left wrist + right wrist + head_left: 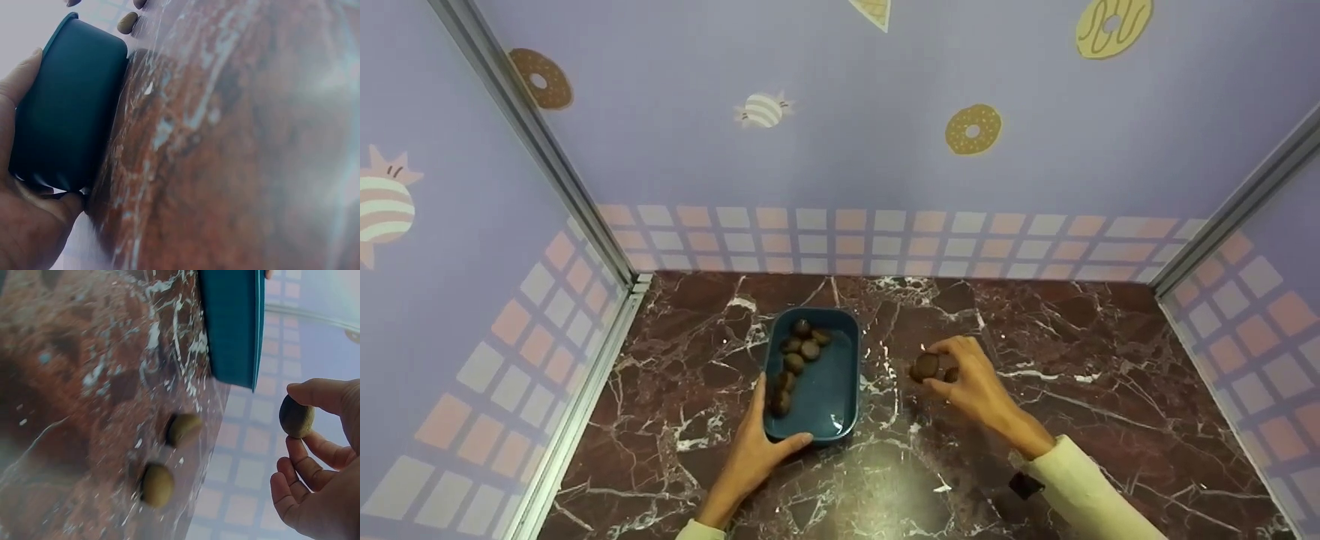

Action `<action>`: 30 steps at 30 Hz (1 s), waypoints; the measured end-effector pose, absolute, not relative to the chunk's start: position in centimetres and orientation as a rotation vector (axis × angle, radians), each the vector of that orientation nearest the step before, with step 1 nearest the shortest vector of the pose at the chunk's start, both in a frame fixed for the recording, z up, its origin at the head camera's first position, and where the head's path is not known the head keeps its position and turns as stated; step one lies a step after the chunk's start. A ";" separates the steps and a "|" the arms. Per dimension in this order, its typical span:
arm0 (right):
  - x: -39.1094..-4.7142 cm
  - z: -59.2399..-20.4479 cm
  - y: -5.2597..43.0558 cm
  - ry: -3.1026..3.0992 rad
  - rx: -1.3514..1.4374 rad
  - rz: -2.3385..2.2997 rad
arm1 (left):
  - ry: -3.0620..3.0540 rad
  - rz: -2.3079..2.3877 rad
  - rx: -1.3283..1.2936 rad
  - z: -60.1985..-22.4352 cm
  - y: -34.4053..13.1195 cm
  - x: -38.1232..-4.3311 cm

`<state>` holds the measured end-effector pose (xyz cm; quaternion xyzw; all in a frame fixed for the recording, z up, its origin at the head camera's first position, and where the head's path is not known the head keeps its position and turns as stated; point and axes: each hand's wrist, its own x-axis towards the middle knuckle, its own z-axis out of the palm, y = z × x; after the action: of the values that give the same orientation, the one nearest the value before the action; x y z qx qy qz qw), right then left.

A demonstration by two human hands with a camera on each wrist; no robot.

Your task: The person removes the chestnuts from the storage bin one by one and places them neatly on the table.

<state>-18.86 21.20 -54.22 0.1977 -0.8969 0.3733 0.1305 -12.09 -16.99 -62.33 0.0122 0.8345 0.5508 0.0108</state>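
Observation:
A dark teal rectangular tray (826,390) stands on the marble-patterned table with several brown chestnuts (793,364) along its left side and far end. My left hand (761,442) grips the tray's near-left corner, its thumb at the near rim and its fingers along the left wall. To the right of the tray, my right hand (971,382) pinches one chestnut (296,416) between thumb and fingertips, raised off the table. Below it, two more chestnuts lie on the table: one (157,485) and another (184,430) close by.
The marble-patterned table (1072,420) extends on both sides of the tray. Purple panels (870,165) with sweets and pink-and-white squares stand at the back, left and right. Metal strips (577,202) run along the panel corners.

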 end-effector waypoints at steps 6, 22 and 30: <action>-18.3 -54.7 23.3 -2.617 0.477 1.115 | 2.581 1.735 0.023 -62.5 -16.9 -12.0; -17.8 -57.1 28.1 -2.581 0.378 1.054 | 2.604 1.713 0.035 -62.3 -17.0 -12.3; -18.0 -59.3 29.7 -2.604 0.310 1.060 | 2.593 1.702 0.034 -62.2 -17.0 -12.1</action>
<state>-17.97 29.71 -59.34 0.1081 -0.9094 0.3702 0.1558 -12.13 -16.99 -62.22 0.0109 0.8358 0.5486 0.0201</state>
